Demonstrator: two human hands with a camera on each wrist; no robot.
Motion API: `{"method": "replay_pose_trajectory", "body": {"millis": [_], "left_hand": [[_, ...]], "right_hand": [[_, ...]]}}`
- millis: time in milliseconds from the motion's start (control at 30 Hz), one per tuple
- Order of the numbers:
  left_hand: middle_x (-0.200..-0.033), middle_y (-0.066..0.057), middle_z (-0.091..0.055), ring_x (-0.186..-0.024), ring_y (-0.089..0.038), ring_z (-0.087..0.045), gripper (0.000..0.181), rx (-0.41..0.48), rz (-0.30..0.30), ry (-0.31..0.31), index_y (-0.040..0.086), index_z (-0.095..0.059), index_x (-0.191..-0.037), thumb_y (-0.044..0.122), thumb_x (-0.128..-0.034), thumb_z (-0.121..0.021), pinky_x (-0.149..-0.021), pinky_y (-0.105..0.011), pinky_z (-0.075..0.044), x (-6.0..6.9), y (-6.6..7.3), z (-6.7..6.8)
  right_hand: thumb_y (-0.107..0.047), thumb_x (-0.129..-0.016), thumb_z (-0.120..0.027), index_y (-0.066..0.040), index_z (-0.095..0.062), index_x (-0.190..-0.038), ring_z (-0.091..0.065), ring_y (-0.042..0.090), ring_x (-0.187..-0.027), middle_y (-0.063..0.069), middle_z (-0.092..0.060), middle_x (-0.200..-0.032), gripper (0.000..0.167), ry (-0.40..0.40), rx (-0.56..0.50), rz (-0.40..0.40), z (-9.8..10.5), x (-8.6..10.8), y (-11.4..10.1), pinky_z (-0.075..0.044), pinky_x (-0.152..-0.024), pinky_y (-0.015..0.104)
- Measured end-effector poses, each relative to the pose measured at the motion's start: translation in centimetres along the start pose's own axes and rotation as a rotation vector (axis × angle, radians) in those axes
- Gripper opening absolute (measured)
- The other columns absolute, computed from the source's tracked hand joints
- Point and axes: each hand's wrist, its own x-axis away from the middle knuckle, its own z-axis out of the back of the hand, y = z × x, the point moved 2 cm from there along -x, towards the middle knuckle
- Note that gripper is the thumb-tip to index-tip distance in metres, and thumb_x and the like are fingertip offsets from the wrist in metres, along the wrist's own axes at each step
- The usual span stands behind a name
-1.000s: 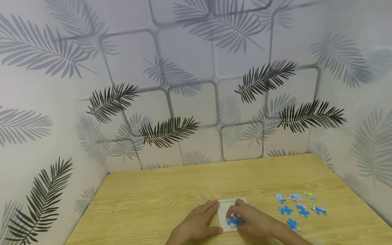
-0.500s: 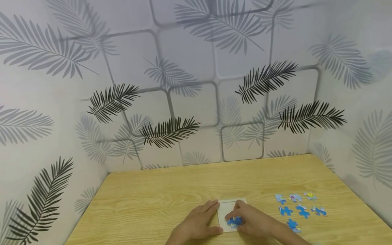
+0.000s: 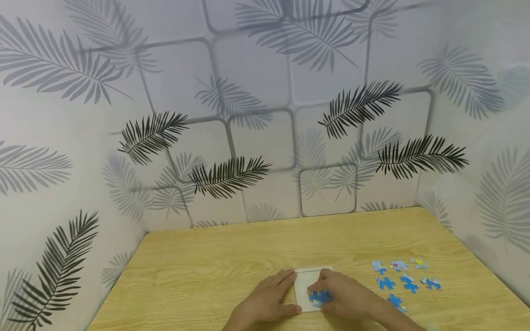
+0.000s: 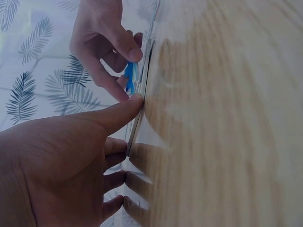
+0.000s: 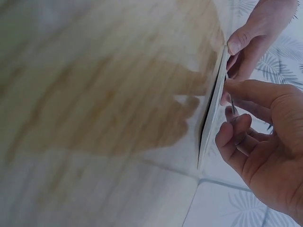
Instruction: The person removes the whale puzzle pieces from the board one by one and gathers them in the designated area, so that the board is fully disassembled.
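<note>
A small white puzzle tray [image 3: 304,278] lies flat on the table. My left hand [image 3: 267,299] rests along its left side, with the thumb at the near left corner and the fingertips by the far left one. In the left wrist view the left thumb [image 4: 124,112] touches the tray's edge. Over the tray's near right part, my right hand [image 3: 348,294] pinches a blue jigsaw piece [image 3: 319,298] between thumb and fingers. That piece [image 4: 129,78] stands tilted in the left wrist view. The right fingers cover part of it and of the tray.
To the right of the tray, several loose jigsaw pieces [image 3: 409,284] lie spread in rough rows, blue and light blue, one with a yellow sun [image 3: 419,263]. Behind the wooden table [image 3: 215,257] rises a wall [image 3: 265,147] with a leaf pattern.
The pinched jigsaw piece has shifted slightly to the right over the tray, and my right fingers have moved with it. My left hand stays in place.
</note>
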Motion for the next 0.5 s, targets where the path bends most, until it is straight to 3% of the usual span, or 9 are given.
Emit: {"method": "replay_pose_trajectory", "body": {"millis": [67, 300, 500], "left_hand": [[-0.171, -0.001, -0.028, -0.157, -0.029, -0.027, 0.083, 0.006, -0.015, 0.000, 0.014, -0.033, -0.163, 0.058, -0.0994, -0.062, -0.124, -0.053, -0.029, 0.0, -0.1, 0.0], [-0.170, -0.004, -0.029, -0.157, -0.031, -0.028, 0.083, 0.023, -0.046, 0.013, 0.011, -0.034, -0.163, 0.059, -0.1001, -0.059, -0.124, -0.054, -0.029, -0.1, -0.3, -0.3], [-0.171, -0.003, -0.029, -0.157, -0.030, -0.026, 0.084, 0.029, -0.039, 0.009, 0.011, -0.034, -0.163, 0.060, -0.0999, -0.059, -0.125, -0.053, -0.028, -0.1, -0.4, -0.3]], "right_hand": [[-0.014, -0.086, -0.084, -0.010, -0.075, -0.124, -0.054, 0.000, -0.083, -0.006, -0.064, -0.110, 0.040, 0.015, -0.031, 0.011, 0.5, 0.3, 0.1, -0.055, -0.075, 0.023], [-0.005, -0.090, -0.079, -0.012, -0.074, -0.115, -0.046, -0.002, -0.062, 0.000, -0.067, -0.109, 0.027, 0.099, -0.199, 0.077, 3.0, 2.6, 1.9, -0.048, -0.054, 0.021], [-0.013, -0.090, -0.081, -0.009, -0.073, -0.115, -0.041, -0.005, -0.059, 0.000, -0.069, -0.105, 0.027, 0.176, -0.187, 0.096, 5.2, 5.8, 4.9, -0.046, -0.051, 0.021]]}}
